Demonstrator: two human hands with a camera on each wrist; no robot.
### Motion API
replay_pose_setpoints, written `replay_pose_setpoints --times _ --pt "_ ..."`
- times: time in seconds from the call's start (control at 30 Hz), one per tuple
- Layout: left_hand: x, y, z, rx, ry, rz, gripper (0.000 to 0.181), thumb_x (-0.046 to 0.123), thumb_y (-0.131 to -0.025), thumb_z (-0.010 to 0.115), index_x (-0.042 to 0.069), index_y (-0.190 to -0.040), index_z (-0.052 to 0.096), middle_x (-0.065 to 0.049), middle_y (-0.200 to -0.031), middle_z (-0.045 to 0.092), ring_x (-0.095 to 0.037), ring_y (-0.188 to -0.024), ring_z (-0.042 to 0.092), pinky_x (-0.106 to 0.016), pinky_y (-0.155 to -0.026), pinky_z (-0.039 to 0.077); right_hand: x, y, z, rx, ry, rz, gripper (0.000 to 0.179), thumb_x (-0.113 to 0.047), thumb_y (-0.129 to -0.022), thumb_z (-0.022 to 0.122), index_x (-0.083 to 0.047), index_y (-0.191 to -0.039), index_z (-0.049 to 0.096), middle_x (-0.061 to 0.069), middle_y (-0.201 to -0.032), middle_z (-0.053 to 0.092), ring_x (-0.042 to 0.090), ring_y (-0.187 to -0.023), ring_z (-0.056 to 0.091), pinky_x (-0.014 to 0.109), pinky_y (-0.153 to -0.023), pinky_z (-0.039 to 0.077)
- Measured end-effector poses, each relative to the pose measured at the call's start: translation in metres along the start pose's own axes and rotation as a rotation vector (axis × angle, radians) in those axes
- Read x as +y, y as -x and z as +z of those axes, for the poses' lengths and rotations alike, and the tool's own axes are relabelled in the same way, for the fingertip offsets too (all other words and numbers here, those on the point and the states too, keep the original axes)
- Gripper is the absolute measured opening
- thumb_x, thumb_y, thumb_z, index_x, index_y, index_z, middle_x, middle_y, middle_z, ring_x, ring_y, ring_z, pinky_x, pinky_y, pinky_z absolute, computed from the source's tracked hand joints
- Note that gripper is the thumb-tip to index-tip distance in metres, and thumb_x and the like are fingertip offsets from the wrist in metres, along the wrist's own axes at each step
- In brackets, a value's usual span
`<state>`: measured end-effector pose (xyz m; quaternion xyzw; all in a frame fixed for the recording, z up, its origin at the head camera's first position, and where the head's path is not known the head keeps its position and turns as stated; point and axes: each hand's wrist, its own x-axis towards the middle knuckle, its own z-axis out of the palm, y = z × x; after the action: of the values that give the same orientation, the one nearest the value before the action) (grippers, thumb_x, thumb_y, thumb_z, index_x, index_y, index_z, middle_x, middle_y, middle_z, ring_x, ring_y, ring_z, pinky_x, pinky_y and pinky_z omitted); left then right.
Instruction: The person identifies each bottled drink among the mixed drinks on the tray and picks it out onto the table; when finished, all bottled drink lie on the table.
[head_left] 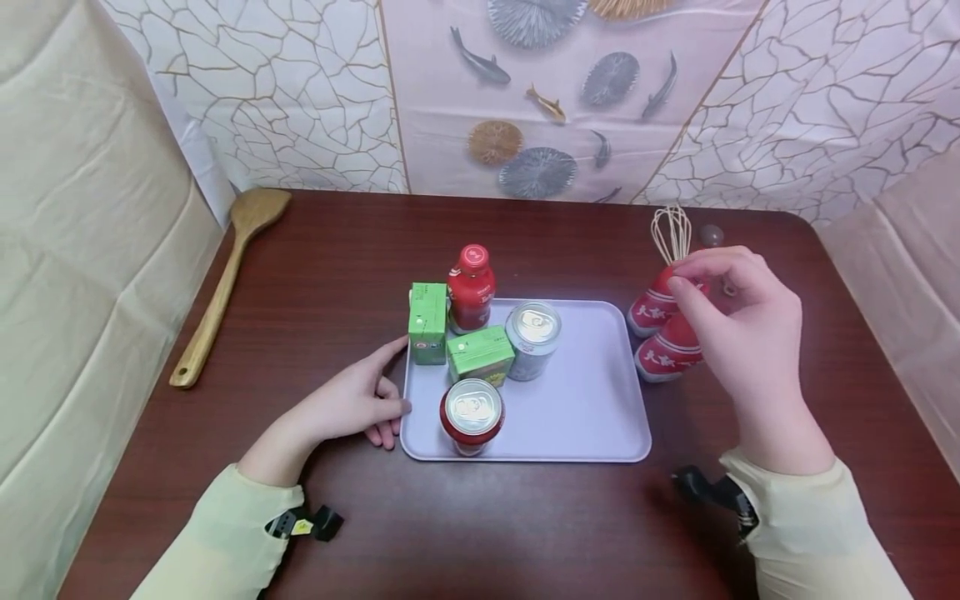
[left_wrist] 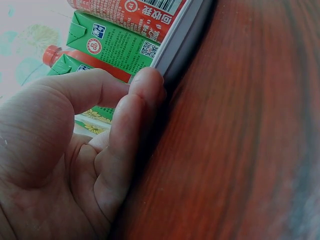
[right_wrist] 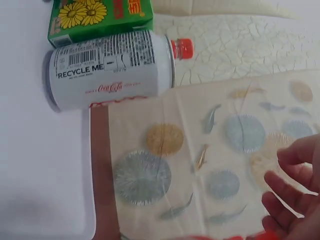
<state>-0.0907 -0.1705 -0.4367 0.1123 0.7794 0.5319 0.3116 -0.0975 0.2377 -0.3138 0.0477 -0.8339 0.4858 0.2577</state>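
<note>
My left hand (head_left: 352,404) grips the left rim of a pale lavender tray (head_left: 585,446), with the index finger stretched along its side. On the tray stand two green drink cartons (head_left: 428,325), a red bottle (head_left: 472,292), a silver-white Coca-Cola can (head_left: 534,337) and a red can (head_left: 471,417). The left wrist view shows fingertips (left_wrist: 147,85) at the tray edge. Over two red containers with white lettering (head_left: 667,354), right of the tray, hovers my right hand (head_left: 750,325). Its fingers are bent with a gap to the thumb, holding nothing visible. It partly hides the containers.
A wooden spatula (head_left: 228,287) lies at the far left. Behind the red containers is a whisk (head_left: 671,233), with a small round glassy object (head_left: 711,236) beside it. Patterned cloth (head_left: 300,100) hangs along the back edge of the dark wooden table (head_left: 352,250).
</note>
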Motion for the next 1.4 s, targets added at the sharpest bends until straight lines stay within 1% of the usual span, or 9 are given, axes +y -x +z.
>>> replay_pose_setpoints --times 0.13,0.23,0.27,0.47,0.6,0.73,0.9,1.1,1.4 --pt "-0.001 -0.001 0.000 -0.002 0.000 0.002 0.100 0.003 -0.092 0.069 0.016 -0.166 0.004 -0.014 -0.070 0.071 -0.031 -0.057 0.072 -0.045 -0.053 0.062 -0.006 -0.003 0.011 -0.010 -0.023 -0.041 0.017 0.000 -0.088 0.076 0.004 -0.104 0.077 -0.009 -0.099 0.073 0.011 -0.095 0.063 0.017 -0.067 0.046" --pt "-0.002 -0.002 -0.001 0.002 -0.003 0.001 0.100 0.003 -0.092 0.070 0.017 -0.166 0.004 -0.014 -0.070 0.071 -0.030 -0.057 0.072 -0.045 -0.053 0.062 -0.011 -0.004 0.021 -0.067 -0.054 -0.045 0.017 0.000 -0.088 0.076 0.002 -0.106 0.077 -0.007 -0.101 0.074 0.010 -0.098 0.066 0.014 -0.072 0.052" --pt "-0.002 -0.002 -0.001 0.004 -0.003 0.000 0.100 0.003 -0.092 0.070 0.017 -0.166 0.005 -0.014 -0.070 0.071 -0.030 -0.057 0.072 -0.045 -0.053 0.062 -0.013 -0.005 0.024 -0.098 -0.067 -0.035 0.017 -0.001 -0.089 0.076 0.000 -0.106 0.078 -0.007 -0.102 0.074 0.009 -0.094 0.067 0.013 -0.070 0.053" --pt "-0.003 -0.003 0.003 -0.009 0.012 -0.010 0.100 0.004 -0.092 0.070 0.018 -0.166 0.005 -0.014 -0.071 0.071 -0.031 -0.057 0.072 -0.045 -0.054 0.062 -0.023 -0.008 0.048 -0.333 -0.220 0.067 0.019 -0.003 -0.092 0.074 -0.003 -0.111 0.075 0.003 -0.107 0.074 0.013 -0.095 0.072 0.018 -0.085 0.058" --pt "-0.004 -0.004 0.004 -0.003 0.011 -0.009 0.100 0.004 -0.092 0.070 0.018 -0.166 0.005 -0.014 -0.071 0.071 -0.030 -0.057 0.072 -0.045 -0.053 0.062 -0.030 -0.013 0.070 -0.475 -0.142 0.064 0.026 -0.010 -0.093 0.075 -0.007 -0.119 0.072 0.004 -0.114 0.074 0.013 -0.105 0.073 0.023 -0.095 0.057" --pt "-0.004 -0.004 0.003 0.005 0.003 -0.005 0.100 0.004 -0.092 0.070 0.018 -0.166 0.006 -0.014 -0.071 0.071 -0.030 -0.057 0.072 -0.045 -0.053 0.062 -0.036 -0.020 0.094 -0.600 -0.066 0.041 0.040 -0.014 -0.092 0.077 -0.010 -0.130 0.066 0.006 -0.126 0.071 0.021 -0.115 0.070 0.036 -0.105 0.055" --pt "-0.004 -0.002 0.001 0.006 0.003 -0.006 0.099 0.003 -0.092 0.070 0.018 -0.166 0.006 -0.014 -0.071 0.071 -0.030 -0.057 0.072 -0.045 -0.053 0.062 -0.038 -0.028 0.122 -0.709 -0.049 0.092 0.058 -0.016 -0.090 0.080 -0.010 -0.142 0.057 0.009 -0.136 0.064 0.027 -0.124 0.065 0.045 -0.111 0.050" --pt "-0.002 -0.002 0.000 0.002 0.008 -0.009 0.098 0.003 -0.092 0.070 0.017 -0.166 0.006 -0.014 -0.071 0.071 -0.030 -0.058 0.072 -0.045 -0.053 0.062 -0.034 -0.031 0.144 -0.741 0.030 0.081 0.059 -0.020 -0.089 0.080 -0.010 -0.142 0.056 0.008 -0.135 0.062 0.027 -0.124 0.063 0.045 -0.111 0.049" --pt "0.000 0.000 -0.002 0.002 0.011 -0.007 0.098 0.003 -0.093 0.068 0.016 -0.166 0.005 -0.014 -0.071 0.071 -0.030 -0.058 0.072 -0.045 -0.053 0.062 -0.037 -0.032 0.156 -0.728 0.070 0.111 0.044 -0.019 -0.090 0.079 -0.010 -0.130 0.063 0.008 -0.126 0.067 0.027 -0.115 0.069 0.043 -0.099 0.058"
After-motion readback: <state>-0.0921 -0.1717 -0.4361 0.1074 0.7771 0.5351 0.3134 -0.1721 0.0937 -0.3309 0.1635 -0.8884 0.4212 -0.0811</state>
